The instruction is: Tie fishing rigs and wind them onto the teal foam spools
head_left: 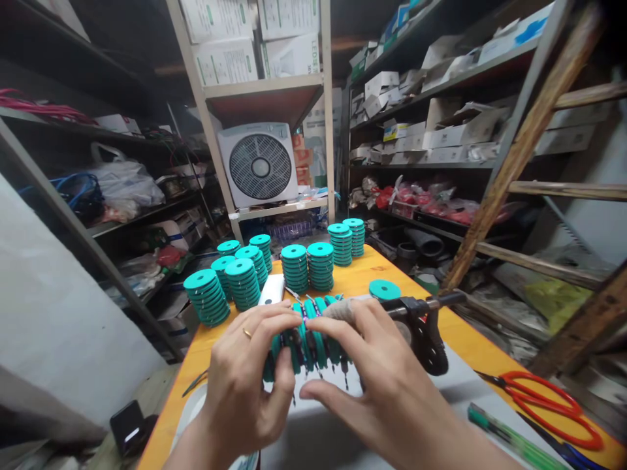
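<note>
A row of teal line spools [318, 346] lies on its side at the near middle of the table, with small dark pins or swivels hanging along its lower side. My left hand [249, 365] grips its left end, fingers over the top and thumb against the front. My right hand [377, 365] curls over the right part; its fingertips touch the spools and its thumb stands apart below. One right finger has a pale wrap. Just behind my right hand is a black clamp-like device with a rod [426, 320]. A single teal spool [385, 289] lies flat beyond it.
Several stacks of teal spools [242, 284] stand along the back of the yellow table [377, 261]. A white box [272, 289] lies before them. Red-handled scissors [553, 405] and a green pen-like item [509, 434] lie at right. Shelves, a box fan [259, 163] and a wooden ladder [519, 163] surround the table.
</note>
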Available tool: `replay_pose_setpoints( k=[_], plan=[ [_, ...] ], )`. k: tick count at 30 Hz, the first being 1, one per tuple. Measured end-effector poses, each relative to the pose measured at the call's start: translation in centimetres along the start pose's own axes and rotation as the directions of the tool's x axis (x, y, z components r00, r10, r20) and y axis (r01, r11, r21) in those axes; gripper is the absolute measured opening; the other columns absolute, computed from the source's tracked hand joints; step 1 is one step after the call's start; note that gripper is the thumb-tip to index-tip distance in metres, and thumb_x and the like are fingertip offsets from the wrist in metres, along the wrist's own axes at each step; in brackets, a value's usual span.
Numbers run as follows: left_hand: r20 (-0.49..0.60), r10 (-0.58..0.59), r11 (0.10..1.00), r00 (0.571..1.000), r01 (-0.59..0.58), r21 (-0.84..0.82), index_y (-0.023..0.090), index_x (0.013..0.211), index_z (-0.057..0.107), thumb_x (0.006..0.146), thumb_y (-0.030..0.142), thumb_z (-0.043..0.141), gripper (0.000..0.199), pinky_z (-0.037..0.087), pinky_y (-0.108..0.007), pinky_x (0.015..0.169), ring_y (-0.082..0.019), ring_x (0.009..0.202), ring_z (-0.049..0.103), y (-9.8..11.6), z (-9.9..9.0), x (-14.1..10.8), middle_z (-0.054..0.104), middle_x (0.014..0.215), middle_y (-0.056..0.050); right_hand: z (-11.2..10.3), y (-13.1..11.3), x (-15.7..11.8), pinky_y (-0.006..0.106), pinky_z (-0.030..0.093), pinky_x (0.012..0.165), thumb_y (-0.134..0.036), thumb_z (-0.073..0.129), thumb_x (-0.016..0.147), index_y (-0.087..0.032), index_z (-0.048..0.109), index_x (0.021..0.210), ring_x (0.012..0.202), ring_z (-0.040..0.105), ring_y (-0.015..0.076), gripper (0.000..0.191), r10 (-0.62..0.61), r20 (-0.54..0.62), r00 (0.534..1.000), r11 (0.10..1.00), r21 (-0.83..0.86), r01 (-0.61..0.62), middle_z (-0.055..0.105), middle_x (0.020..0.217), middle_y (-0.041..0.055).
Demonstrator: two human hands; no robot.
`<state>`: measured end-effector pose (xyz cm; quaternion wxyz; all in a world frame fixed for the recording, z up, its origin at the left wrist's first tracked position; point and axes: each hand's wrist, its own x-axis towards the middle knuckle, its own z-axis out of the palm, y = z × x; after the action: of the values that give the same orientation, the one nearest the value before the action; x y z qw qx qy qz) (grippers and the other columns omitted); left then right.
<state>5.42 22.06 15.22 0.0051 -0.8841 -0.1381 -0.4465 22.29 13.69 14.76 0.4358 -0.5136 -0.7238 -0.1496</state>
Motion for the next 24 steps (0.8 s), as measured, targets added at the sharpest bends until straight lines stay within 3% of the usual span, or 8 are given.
replay_pose_setpoints(
  k=[2, 8, 12, 17, 24],
  plan=[
    [-0.009, 0.002, 1.0, 1.0, -0.002, -0.018, 0.018, 0.105, 0.056, 0.078, 0.006, 0.047, 0.031, 0.046, -0.034, 0.09, -0.016, 0.103, 0.056, 0.0, 0.0, -0.1, 0.059, 0.106, -0.006, -0.4, 0.0, 0.3, 0.033, 0.041, 0.077, -0.036, 0.064, 0.083, -0.023, 0.056, 0.113, 0.091, 0.045, 0.019, 0.034, 0.021, 0.069, 0.997, 1.0, 0.02, -0.023, 0.053, 0.1, 0.0047],
    [-0.032, -0.019, 1.0, 0.999, 0.019, -0.017, 0.017, 0.099, 0.058, 0.078, 0.005, 0.044, 0.028, 0.045, -0.031, 0.083, -0.016, 0.099, 0.056, 0.0, 0.1, -0.3, 0.056, 0.106, -0.007, -1.1, -0.2, 1.5, 0.034, 0.037, 0.072, -0.021, 0.052, 0.09, -0.022, 0.063, 0.098, 0.084, 0.042, 0.0188, 0.014, -0.04, 0.128, 0.991, 0.993, -0.107, 0.054, 0.053, 0.087, 0.0043],
    [-0.04, -0.012, 1.0, 0.999, 0.011, -0.025, 0.017, 0.099, 0.058, 0.077, 0.006, 0.045, 0.028, 0.046, -0.033, 0.082, -0.017, 0.097, 0.056, 0.0, 0.1, -0.5, 0.054, 0.108, -0.008, -1.2, -0.5, 2.2, 0.033, 0.038, 0.071, -0.021, 0.055, 0.087, -0.018, 0.061, 0.087, 0.084, 0.044, 0.0181, 0.006, 0.014, 0.211, 0.977, 0.999, -0.036, -0.007, 0.051, 0.086, 0.0037],
    [-0.031, -0.03, 0.999, 0.999, 0.028, -0.047, 0.017, 0.099, 0.057, 0.076, 0.006, 0.046, 0.028, 0.046, -0.037, 0.085, -0.02, 0.099, 0.056, -0.2, 0.2, -0.8, 0.054, 0.108, -0.009, -0.9, -0.5, 2.4, 0.03, 0.04, 0.069, -0.012, 0.058, 0.079, -0.017, 0.059, 0.086, 0.084, 0.048, 0.0157, 0.009, 0.065, 0.149, 0.987, 0.996, 0.045, -0.072, 0.05, 0.084, 0.0025],
    [-0.038, -0.021, 0.998, 0.999, 0.019, -0.052, 0.017, 0.098, 0.057, 0.075, 0.006, 0.047, 0.027, 0.045, -0.036, 0.085, -0.019, 0.096, 0.055, -0.3, 0.4, -0.7, 0.056, 0.107, -0.008, -0.7, -0.2, 1.6, 0.029, 0.041, 0.07, -0.012, 0.056, 0.082, -0.02, 0.057, 0.094, 0.08, 0.048, 0.0131, 0.014, 0.056, 0.098, 0.994, 0.998, 0.015, -0.058, 0.049, 0.088, 0.0021]
  ],
)
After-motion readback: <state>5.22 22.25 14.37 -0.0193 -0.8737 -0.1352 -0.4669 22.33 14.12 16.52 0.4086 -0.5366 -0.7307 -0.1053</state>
